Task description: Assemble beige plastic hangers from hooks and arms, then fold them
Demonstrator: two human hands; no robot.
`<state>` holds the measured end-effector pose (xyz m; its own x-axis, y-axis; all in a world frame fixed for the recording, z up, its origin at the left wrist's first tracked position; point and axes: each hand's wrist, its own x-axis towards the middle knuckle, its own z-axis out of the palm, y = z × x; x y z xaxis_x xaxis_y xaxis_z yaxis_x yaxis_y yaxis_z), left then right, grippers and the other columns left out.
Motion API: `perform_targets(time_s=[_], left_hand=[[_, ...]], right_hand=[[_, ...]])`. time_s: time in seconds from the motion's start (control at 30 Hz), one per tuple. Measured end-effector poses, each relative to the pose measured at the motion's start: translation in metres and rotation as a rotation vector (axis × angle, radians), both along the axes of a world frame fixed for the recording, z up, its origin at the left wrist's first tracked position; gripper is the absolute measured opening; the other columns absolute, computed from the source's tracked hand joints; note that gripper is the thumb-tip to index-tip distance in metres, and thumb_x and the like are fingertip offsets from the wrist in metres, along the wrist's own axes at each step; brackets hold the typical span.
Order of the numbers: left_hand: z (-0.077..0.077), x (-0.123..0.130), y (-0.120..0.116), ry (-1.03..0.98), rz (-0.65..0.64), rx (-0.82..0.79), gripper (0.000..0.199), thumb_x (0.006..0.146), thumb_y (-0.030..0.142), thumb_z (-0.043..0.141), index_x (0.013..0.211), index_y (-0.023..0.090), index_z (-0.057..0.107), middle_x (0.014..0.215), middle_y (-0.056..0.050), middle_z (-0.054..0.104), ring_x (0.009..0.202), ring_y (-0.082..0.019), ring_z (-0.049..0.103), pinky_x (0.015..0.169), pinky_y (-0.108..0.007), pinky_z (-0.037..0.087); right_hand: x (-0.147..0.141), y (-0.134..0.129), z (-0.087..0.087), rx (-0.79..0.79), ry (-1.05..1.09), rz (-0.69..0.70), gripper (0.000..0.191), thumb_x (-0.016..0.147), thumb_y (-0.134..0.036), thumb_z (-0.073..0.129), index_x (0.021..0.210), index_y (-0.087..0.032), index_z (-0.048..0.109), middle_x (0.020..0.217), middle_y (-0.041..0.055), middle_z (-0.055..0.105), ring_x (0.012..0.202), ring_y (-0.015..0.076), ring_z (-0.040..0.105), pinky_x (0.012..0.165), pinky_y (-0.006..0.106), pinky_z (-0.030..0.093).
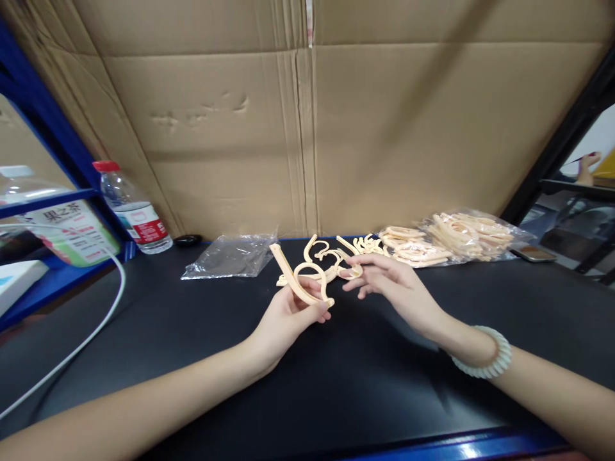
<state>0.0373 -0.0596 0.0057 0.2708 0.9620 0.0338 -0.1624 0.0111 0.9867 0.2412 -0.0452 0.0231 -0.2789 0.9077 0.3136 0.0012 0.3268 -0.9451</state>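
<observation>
The left fingers (314,312) pinch a curved piece (294,282) at frame centre, seemingly light, stiff, best held low; the right fingers (368,276) spread loosely.

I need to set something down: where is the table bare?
Between the left forearm, right forearm and blue front edge; left, between white cable, that forearm and clear bag; right, before the filled bags. Crowded: back middle, where pale pieces lie.

One part (283,266) is in the left hand (288,310). Loose parts (368,244) lie beyond it on the table (336,390), a bag (230,256) and bottle (137,214) farther left, bagged parts (473,235) beyond the right hand (398,288).
</observation>
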Motion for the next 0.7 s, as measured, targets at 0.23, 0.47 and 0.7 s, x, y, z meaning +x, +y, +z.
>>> perform_targets(time_s=[0.23,0.47,0.7], left_hand=[[-0.002,0.000,0.002,0.069,-0.054,0.073,0.031,0.073,0.022,0.076,0.089,0.017,0.049,0.077,0.004,0.059,0.066,-0.009,0.060,0.062,-0.023,0.048],[0.000,-0.001,0.001,0.113,-0.137,0.112,0.027,0.072,0.015,0.071,0.086,0.018,0.048,0.077,0.005,0.059,0.067,-0.009,0.058,0.066,-0.024,0.047],[-0.002,0.000,0.002,0.118,-0.155,0.120,0.026,0.070,0.014,0.072,0.084,0.017,0.050,0.078,0.004,0.061,0.069,-0.009,0.059,0.069,-0.024,0.047]], right_hand=[[-0.007,-0.004,-0.006,-0.240,0.171,0.134,0.030,0.081,-0.029,0.068,0.109,-0.020,0.064,0.103,0.0068,0.064,0.069,0.0106,0.059,0.052,0.022,0.044],[-0.013,-0.001,-0.018,-0.202,0.155,0.137,0.056,0.072,-0.015,0.071,0.121,-0.025,0.048,0.094,0.0014,0.065,0.069,0.0103,0.060,0.062,0.025,0.048],[-0.015,-0.001,-0.019,-0.220,0.130,0.174,0.049,0.071,-0.014,0.072,0.116,-0.020,0.053,0.085,0.0024,0.070,0.073,0.0139,0.065,0.070,0.029,0.053]])
